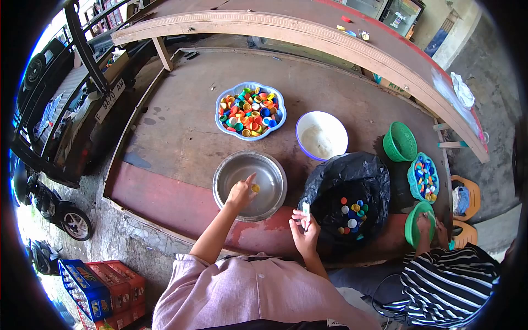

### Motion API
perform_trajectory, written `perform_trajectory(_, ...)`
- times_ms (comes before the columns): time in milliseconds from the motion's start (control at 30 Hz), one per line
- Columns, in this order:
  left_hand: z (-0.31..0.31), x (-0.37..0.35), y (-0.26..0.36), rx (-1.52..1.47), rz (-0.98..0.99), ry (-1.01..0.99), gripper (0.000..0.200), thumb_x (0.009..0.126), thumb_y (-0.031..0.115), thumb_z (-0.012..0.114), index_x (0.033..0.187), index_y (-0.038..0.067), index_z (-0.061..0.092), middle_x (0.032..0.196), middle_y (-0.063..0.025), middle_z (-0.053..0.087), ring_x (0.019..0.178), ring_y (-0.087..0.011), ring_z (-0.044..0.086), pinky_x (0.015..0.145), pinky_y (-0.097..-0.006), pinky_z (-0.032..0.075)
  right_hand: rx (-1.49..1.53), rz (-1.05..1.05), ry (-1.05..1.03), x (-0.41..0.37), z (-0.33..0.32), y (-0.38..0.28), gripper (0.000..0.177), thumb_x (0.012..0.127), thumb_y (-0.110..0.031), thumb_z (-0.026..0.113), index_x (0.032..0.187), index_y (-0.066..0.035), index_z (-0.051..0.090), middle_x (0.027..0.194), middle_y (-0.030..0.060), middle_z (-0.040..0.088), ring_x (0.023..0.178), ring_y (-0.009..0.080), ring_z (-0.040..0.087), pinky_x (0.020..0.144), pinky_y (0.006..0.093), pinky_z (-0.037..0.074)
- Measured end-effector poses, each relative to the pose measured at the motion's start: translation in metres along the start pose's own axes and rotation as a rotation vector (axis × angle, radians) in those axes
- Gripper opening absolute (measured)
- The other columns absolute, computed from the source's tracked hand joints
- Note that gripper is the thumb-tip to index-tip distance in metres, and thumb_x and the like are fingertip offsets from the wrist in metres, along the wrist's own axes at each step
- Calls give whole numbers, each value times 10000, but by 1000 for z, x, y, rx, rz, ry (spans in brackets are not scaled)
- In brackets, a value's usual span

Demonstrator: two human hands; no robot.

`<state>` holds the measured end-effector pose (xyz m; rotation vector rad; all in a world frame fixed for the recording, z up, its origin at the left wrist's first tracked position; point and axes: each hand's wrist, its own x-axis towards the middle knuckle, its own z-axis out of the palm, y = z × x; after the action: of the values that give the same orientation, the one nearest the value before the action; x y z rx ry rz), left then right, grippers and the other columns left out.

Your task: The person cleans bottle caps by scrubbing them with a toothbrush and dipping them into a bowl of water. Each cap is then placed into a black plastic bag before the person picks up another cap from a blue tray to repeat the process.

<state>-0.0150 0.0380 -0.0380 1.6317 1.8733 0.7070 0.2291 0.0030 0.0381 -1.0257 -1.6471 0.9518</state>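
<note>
My left hand (238,195) reaches over a metal basin (218,190), its fingers bent around a yellow bottle cap (255,188). Between the fingers of my right hand (306,232) is a small flat white-and-green piece (306,209); its kind is too small to make out. That hand is just left of a black plastic bag (324,179), spread open like a bowl, with several loose bottle caps (352,223) inside. Beyond the metal basin, a scalloped blue basket (221,124) is heaped with colourful bottle caps (247,113).
A white basin with a purple rim (330,127) stands behind the bag. To the right are a green basket (400,142) and a light-blue basket of caps (413,184). A person in striped sleeves (440,275) has both hands at a green bowl (411,225). A raised wooden ledge (264,23) crosses the back.
</note>
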Motion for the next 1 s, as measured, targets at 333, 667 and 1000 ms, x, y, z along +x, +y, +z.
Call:
perform_trajectory(333,-33,-8,42,-444,199,147,396,610,-14,709,958,0,521,892,-126,593,892,-254,616,777,-340,505,-51,34,-31,3,0,-4,151,753,25,635,863,14,532,937,134,630,727,139,613,611,242,486)
perform_trajectory(667,-41,-16,40,-237,180,182,625,618,44,753,1184,43,488,913,-99,647,854,-220,627,766,-308,497,5,-25,-2,7,8,1,166,749,3,654,878,18,551,700,33,536,597,86,522,555,220,446)
perform_trajectory(1000,-48,-34,49,86,132,-26,667,643,52,748,1237,37,445,923,-112,647,829,-222,634,746,-325,504,-104,-148,-13,13,9,11,144,757,-1,638,730,-23,498,643,40,459,501,120,405,471,256,349)
